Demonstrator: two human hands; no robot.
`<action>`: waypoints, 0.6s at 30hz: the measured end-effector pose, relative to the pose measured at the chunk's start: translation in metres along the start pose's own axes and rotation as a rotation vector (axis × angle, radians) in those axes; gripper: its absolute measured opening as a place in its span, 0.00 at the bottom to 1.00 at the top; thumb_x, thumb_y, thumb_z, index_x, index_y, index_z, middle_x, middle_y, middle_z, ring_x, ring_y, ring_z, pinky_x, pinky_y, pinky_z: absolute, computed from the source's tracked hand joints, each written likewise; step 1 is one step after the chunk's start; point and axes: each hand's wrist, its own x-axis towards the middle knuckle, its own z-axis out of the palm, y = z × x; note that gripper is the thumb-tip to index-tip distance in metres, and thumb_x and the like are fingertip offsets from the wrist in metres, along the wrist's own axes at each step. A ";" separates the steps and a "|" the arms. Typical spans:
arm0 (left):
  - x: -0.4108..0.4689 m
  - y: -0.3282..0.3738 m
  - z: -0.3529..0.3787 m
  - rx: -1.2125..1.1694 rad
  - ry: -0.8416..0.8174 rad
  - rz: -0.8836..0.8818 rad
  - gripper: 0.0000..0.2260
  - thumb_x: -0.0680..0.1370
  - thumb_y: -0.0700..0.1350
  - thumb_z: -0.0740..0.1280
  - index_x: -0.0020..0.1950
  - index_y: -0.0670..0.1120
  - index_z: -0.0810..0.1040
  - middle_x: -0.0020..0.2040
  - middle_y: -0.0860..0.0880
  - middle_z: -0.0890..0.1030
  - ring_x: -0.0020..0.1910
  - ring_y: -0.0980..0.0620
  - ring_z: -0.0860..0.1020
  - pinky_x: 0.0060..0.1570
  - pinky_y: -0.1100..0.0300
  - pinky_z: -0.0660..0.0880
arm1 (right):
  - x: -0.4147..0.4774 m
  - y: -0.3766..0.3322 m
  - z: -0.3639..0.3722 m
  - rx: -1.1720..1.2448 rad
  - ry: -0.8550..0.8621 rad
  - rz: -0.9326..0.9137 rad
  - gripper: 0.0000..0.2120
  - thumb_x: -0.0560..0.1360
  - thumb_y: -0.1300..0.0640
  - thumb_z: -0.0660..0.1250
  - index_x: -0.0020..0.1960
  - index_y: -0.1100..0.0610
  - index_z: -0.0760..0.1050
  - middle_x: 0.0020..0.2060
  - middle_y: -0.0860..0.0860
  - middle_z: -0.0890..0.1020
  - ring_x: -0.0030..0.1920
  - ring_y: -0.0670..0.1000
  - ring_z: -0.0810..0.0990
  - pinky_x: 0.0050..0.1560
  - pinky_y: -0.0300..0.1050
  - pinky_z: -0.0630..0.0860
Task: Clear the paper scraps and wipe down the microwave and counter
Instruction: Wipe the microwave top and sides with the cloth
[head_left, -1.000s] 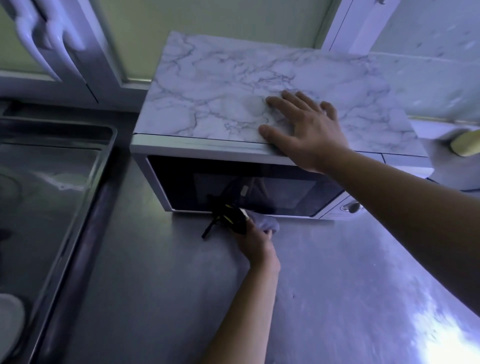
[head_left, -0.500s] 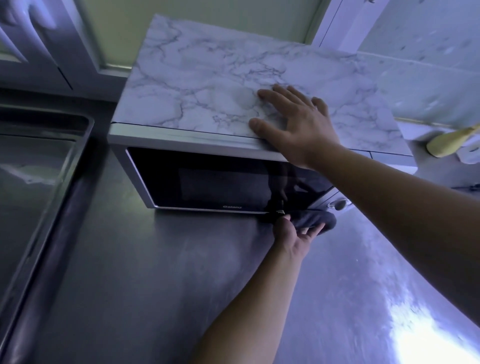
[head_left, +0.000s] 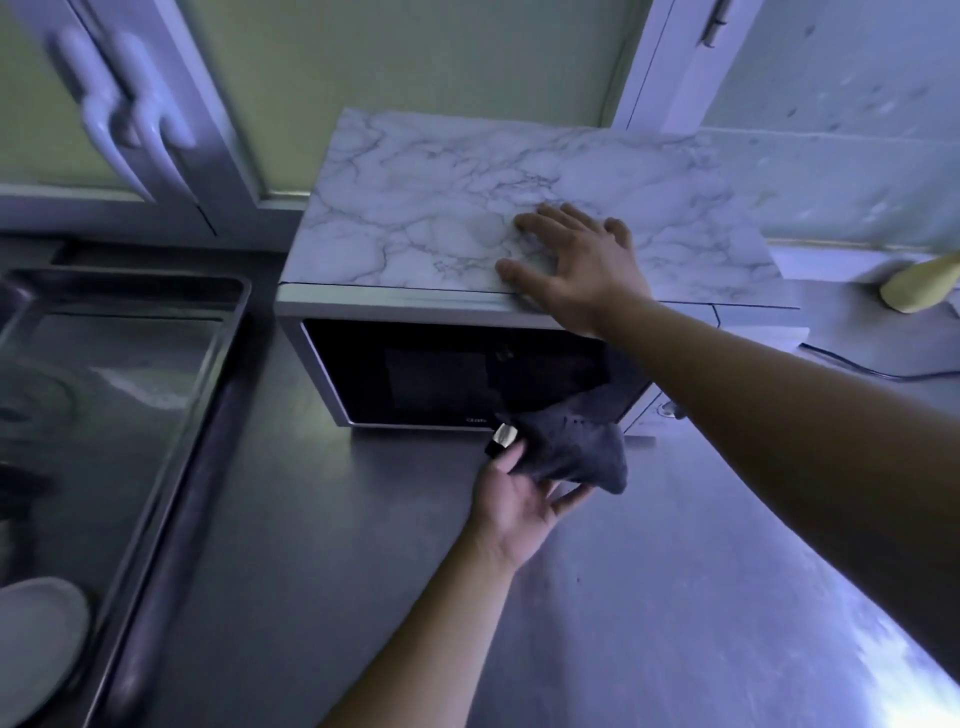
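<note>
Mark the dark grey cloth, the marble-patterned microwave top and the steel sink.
dark grey cloth (head_left: 571, 447): head view, bunched middle.
marble-patterned microwave top (head_left: 441, 208): head view, bare left part.
steel sink (head_left: 130, 285): head view, far rim.

Two hands: left hand (head_left: 519, 499), right hand (head_left: 576, 265). One microwave (head_left: 415, 374), under right hand. One dark cloth (head_left: 571, 447), in left hand. One sink (head_left: 208, 395), well left of both hands. Two white cabinet handles (head_left: 98, 119) (head_left: 156, 124), above-left of right hand. One yellowish object (head_left: 914, 286), right of right hand. One cable (head_left: 883, 374), just below it.
</note>
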 end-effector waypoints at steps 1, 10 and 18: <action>-0.012 0.007 -0.004 0.052 0.019 0.014 0.18 0.81 0.48 0.61 0.69 0.43 0.76 0.66 0.37 0.79 0.66 0.38 0.76 0.57 0.40 0.78 | -0.001 0.000 0.000 0.009 0.010 0.000 0.34 0.74 0.28 0.54 0.74 0.45 0.68 0.77 0.49 0.66 0.79 0.49 0.58 0.76 0.63 0.50; -0.093 -0.002 -0.041 0.560 0.347 0.103 0.17 0.75 0.48 0.70 0.64 0.48 0.79 0.55 0.44 0.85 0.53 0.42 0.84 0.42 0.52 0.80 | -0.023 -0.010 -0.014 0.212 0.139 -0.114 0.25 0.75 0.40 0.61 0.61 0.56 0.80 0.62 0.51 0.81 0.66 0.55 0.74 0.69 0.51 0.64; -0.120 -0.003 -0.040 0.706 0.429 0.198 0.18 0.75 0.46 0.71 0.66 0.48 0.78 0.54 0.47 0.86 0.47 0.48 0.85 0.37 0.55 0.78 | -0.165 -0.020 0.036 0.559 0.390 -0.052 0.12 0.74 0.56 0.72 0.57 0.56 0.83 0.61 0.53 0.81 0.65 0.58 0.75 0.66 0.60 0.68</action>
